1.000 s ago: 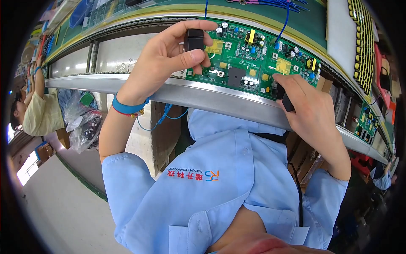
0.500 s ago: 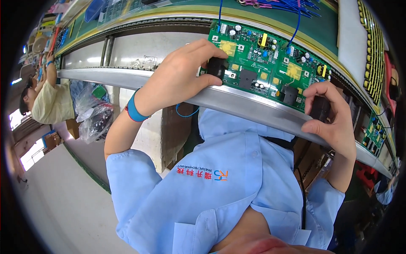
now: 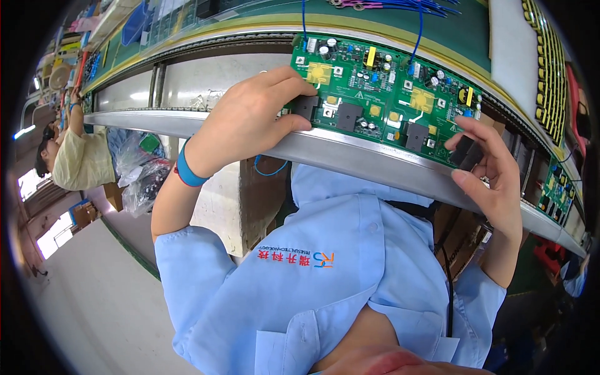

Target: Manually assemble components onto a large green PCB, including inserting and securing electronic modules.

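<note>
A long green circuit board [image 3: 387,92] lies on the metal rails of the line in front of me, with black boxy components along its near edge. At the board's left end, my left hand [image 3: 259,115] has thumb and fingertips around a black boxy component [image 3: 305,109]. Over at the right end, my right hand [image 3: 490,165] keeps its thumb and a finger at opposite sides of another black boxy component [image 3: 466,152], its index finger stretched out above. Both components sit low against the board; their undersides are hidden.
Blue wires [image 3: 417,34] rise from the board's far side, and a bundle of blue wires [image 3: 406,5] lies beyond. Another green board [image 3: 556,194] is farther right on the rails. A co-worker [image 3: 81,156] stands at far left, near plastic bags [image 3: 144,181].
The board has shifted left in view, with my left hand beside it. The black components at both ends now sit flatter against the board. My right index finger has straightened and lifted somewhat.
</note>
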A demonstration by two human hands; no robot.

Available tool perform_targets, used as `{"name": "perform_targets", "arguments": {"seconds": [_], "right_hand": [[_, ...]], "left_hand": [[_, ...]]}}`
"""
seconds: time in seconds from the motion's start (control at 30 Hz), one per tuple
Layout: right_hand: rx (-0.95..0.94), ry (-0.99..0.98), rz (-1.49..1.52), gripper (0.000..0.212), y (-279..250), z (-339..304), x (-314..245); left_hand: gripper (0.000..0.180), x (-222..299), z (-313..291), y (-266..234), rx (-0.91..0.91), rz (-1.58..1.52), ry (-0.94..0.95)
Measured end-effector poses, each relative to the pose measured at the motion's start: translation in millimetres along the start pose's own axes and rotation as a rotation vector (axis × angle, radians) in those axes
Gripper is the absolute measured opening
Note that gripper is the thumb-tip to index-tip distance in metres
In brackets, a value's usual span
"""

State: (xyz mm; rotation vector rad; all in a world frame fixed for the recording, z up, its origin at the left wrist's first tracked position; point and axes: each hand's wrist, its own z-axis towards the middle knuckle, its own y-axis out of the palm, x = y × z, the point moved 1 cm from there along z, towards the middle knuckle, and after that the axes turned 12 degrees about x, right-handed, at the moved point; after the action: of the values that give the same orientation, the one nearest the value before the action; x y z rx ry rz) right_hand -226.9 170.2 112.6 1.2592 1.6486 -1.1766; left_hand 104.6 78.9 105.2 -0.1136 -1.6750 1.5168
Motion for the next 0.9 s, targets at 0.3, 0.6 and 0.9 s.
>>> {"name": "perform_targets", "arguments": {"seconds": [0.3,0.6,0.9], "right_hand": [[0.18,-0.328,-0.399,0.049,14,-8,-1],[0.255,-0.514,-0.813,0.048,20,-8,8],[0.202,-0.559,-0.837,0.04,14,-3,7]], "left_hand": [[0.034,-23,14,-18,0.231,-0.09,-0.066],[0.03,-44,11,3,0.224,-0.037,-0.185],[0.03,-43,14,8,0.221,-0.066,-0.163]]}}
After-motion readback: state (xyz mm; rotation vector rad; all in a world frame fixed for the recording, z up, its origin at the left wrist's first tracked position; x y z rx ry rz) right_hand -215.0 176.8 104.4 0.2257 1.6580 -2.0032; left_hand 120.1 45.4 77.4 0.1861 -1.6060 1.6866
